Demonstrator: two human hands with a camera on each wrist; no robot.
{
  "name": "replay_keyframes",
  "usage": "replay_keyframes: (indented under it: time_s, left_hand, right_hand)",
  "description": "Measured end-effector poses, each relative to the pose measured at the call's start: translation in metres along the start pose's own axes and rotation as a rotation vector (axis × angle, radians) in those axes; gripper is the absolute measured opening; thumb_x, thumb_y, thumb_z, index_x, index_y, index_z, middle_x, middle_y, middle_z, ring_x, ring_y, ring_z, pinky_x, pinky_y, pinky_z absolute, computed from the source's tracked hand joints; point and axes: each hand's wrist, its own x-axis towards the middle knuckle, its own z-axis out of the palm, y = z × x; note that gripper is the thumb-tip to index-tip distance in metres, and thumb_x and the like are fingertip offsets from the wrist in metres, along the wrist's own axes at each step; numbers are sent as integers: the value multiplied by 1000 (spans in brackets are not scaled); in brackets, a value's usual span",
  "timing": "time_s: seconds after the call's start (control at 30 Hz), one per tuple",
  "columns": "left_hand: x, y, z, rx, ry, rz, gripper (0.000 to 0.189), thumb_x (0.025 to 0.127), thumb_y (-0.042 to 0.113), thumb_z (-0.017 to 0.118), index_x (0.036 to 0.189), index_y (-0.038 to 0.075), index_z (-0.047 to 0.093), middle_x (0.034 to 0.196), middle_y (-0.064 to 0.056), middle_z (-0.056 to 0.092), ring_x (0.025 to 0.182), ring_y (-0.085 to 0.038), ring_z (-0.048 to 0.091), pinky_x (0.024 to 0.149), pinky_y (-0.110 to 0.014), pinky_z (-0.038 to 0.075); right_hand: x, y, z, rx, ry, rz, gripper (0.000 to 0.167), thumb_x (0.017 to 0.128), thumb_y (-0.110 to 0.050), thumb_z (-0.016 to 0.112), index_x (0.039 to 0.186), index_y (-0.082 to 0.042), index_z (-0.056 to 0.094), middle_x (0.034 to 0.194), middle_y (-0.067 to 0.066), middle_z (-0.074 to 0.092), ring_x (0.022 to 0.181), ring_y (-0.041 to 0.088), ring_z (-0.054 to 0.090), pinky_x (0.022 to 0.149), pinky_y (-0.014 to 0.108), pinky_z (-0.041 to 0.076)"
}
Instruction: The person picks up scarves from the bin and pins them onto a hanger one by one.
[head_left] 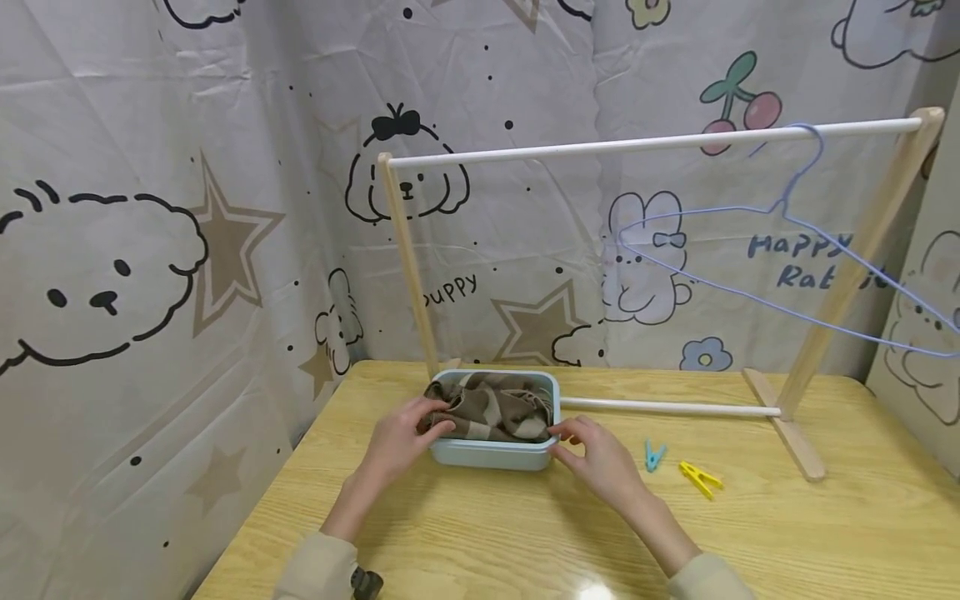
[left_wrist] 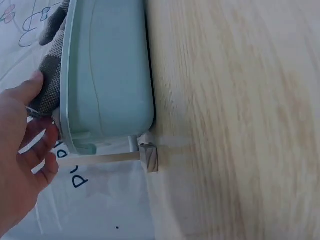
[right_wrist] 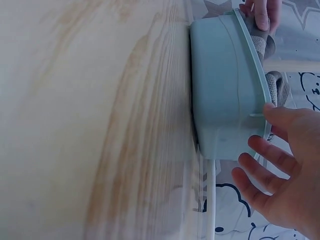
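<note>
A light blue plastic basin [head_left: 491, 455] stands on the table, filled with a bunched brown checked scarf [head_left: 480, 408] that shows some fringe. At the basin's left end, my left hand [head_left: 401, 435] pinches the scarf's edge. Its thumb lies on the fabric and its fingers are behind it in the left wrist view, where the scarf [left_wrist: 51, 70] bulges over the rim. My right hand [head_left: 600, 458] holds the basin's right front corner between thumb and index finger. In the right wrist view, the other fingers of that hand [right_wrist: 295, 170] are spread outside the basin [right_wrist: 220, 85].
A rack with a white top rail [head_left: 525, 152] and wooden posts stands behind the basin. From its right part hangs a blue wire hanger [head_left: 750, 208]. A blue clothespin [head_left: 654, 456] and a yellow clothespin [head_left: 701, 478] lie right of my right hand. Printed curtains [head_left: 480, 233] enclose the table.
</note>
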Motion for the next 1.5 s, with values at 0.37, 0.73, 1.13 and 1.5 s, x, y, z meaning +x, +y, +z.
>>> replay_keyframes:
  time_s: [0.37, 0.73, 1.13, 1.5]
  left_hand:
    - [-1, 5, 0, 68, -35, -45, 29, 78, 31, 83, 103, 17, 76, 95, 4, 70, 77, -14, 64, 66, -31, 51]
    - [11, 12, -7, -324, 45, -271, 22, 86, 23, 79, 105, 14, 75, 74, 3, 63, 62, -8, 55, 53, -21, 43]
    - [50, 24, -35, -575, 309, -388, 21, 93, 27, 71, 109, 14, 73, 80, -10, 73, 69, -14, 70, 58, -22, 49]
    - [92, 52, -74, -661, 503, -273, 17, 94, 10, 69, 109, 3, 72, 82, -11, 71, 67, -14, 67, 62, -21, 53]
  right_hand:
    - [0, 0, 2, 51, -10, 47, 20, 87, -22, 76, 107, -19, 72, 101, -2, 71, 93, 21, 67, 76, 38, 56]
    - [0, -2, 1, 86, -30, 98, 18, 87, -21, 76, 105, -19, 72, 98, -2, 72, 83, 15, 67, 67, 32, 55]
    - [0, -1, -1, 98, -39, 119, 20, 89, -23, 75, 107, -16, 72, 99, -2, 71, 88, 20, 68, 69, 34, 54]
    - [-3, 0, -1, 89, -10, 146, 15, 86, -18, 76, 100, -16, 72, 96, 2, 72, 87, 21, 69, 68, 36, 54]
